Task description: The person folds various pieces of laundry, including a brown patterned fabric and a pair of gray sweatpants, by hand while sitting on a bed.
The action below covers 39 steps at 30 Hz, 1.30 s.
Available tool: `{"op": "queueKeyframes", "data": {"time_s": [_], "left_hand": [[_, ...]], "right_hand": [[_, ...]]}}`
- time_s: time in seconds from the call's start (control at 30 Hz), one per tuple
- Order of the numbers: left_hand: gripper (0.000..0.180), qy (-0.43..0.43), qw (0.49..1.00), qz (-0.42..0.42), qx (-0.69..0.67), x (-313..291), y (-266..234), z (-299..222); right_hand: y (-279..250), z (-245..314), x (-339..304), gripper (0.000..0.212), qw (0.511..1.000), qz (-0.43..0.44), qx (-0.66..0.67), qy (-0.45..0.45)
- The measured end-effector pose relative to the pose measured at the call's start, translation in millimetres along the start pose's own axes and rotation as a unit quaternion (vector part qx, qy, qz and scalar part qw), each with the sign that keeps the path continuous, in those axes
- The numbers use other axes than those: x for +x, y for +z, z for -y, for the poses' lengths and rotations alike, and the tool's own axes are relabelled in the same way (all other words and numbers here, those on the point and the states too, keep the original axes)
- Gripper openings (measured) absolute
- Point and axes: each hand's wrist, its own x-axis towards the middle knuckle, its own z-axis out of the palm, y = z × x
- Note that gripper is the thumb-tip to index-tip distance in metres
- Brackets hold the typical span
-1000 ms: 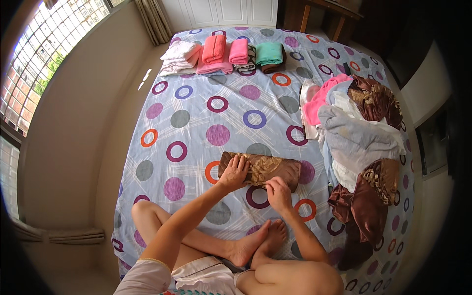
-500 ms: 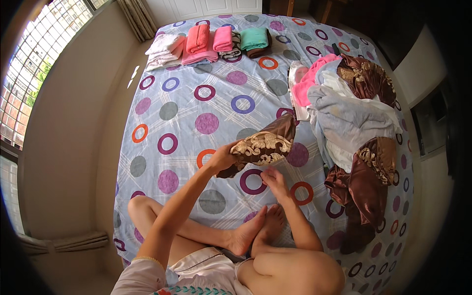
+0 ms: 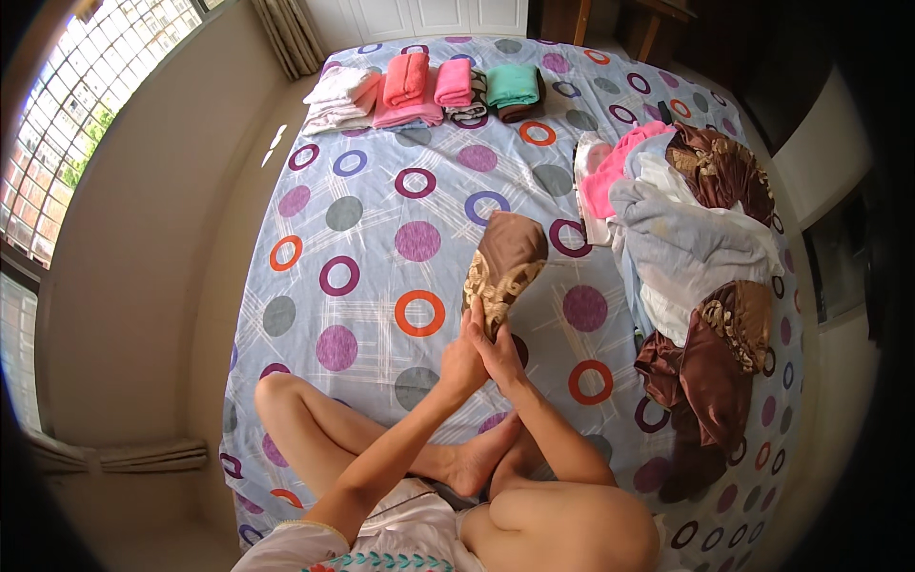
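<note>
Both hands meet on the brown cloth [image 3: 512, 250]. Left hand [image 3: 462, 362] and right hand [image 3: 497, 355] are side by side, closed narrowly around its near end. Fingers overlap; the exact grip of each is hard to make out.

Cloth position: in front of the crossed legs, between the middle of the bed [image 3: 381, 186] and its near edge. Free end points toward the far edge, leaning slightly right. Plain brown at the top, gold pattern lower down. It seems to be held up off the bed, though the view from above leaves this uncertain.

Change: one second ago the cloth lay flat as a long band crosswise on the bed, left hand pressed on top, right hand at its near side. Half a second ago the left hand alone held it up, right hand apart. Now both hold it, and it looks narrower.

Unchanged: along the far edge, toward the far left corner, white towels [image 3: 341, 88], coral towel [image 3: 407, 80], pink towel [image 3: 454, 83] and green towel [image 3: 513, 86], all folded. Along the right edge, loose laundry [image 3: 681, 229] in a heap.
</note>
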Motion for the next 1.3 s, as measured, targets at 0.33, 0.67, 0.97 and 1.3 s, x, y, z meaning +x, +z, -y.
{"op": "queueKeyframes", "data": {"time_s": [0.33, 0.67, 0.97, 1.3], "left_hand": [[0.070, -0.098, 0.963, 0.065, -0.242, 9, -45, 29], [0.052, -0.174, 0.637, 0.152, -0.735, 36, -57, 66], [0.036, -0.269, 0.653, 0.076, -0.704, 70, -39, 77], [0.058, -0.129, 0.816, 0.265, -0.498, 75, -90, 103]], "right_hand": [[-35, 11, -1, 0.044, 0.978, 0.001, 0.161, 0.136], [-48, 24, -17, 0.055, 0.924, 0.233, 0.165, 0.253], [-56, 10, -31, 0.062, 0.959, 0.148, 0.113, 0.213], [-85, 113, 36, 0.049, 0.975, 0.058, 0.100, 0.188]]}}
